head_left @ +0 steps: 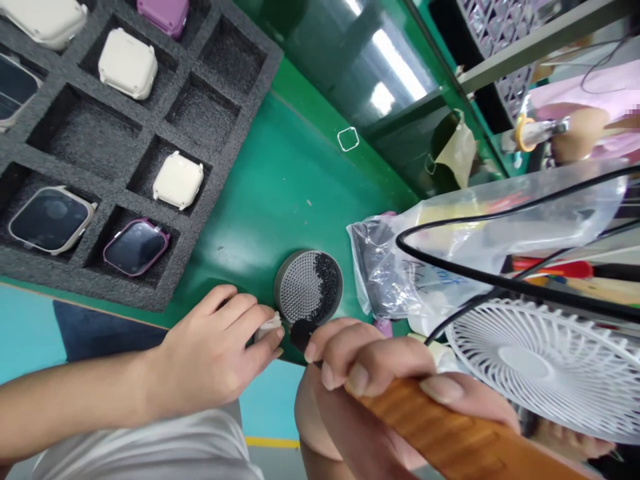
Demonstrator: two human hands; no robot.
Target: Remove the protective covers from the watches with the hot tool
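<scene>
"Pinching something, was it, that left hand [225, 343]?"

"Yes, a small white piece [270, 325], caught between the thumb and the curled fingers. They covered most of it, so I couldn't make out its full shape."

"And where did the piece sit?"

"Near the close edge of the green tabletop [260, 173], just left of a round grey container [295, 290]. That one had a dotted, grid-like surface inside, with black granules heaped along its right side."

"What about the right hand [390, 353]?"

"Closed firmly around a tool [425, 427] with a wood-brown handle, fingers wrapped over the top. The handle ran off toward the lower right, and its dark tip [303, 331] pointed at the container's near rim. Whether the two touched, I couldn't tell."

"The white piece was well apart from the tray, then?"

"It was. The dark foam tray [75, 277] lay at the upper left. A purple-framed watch [136, 247] and a pale-framed watch [53, 220] sat side by side in its nearest row, and a white case [179, 180] rested in the compartment beyond the purple one."

"Anything on the other side?"

"A thin white frame [349, 139] lay flat farther back. To the right were a clear plastic bag [400, 260], a looping black cable [450, 267] and a white fan [530, 373]."
</scene>
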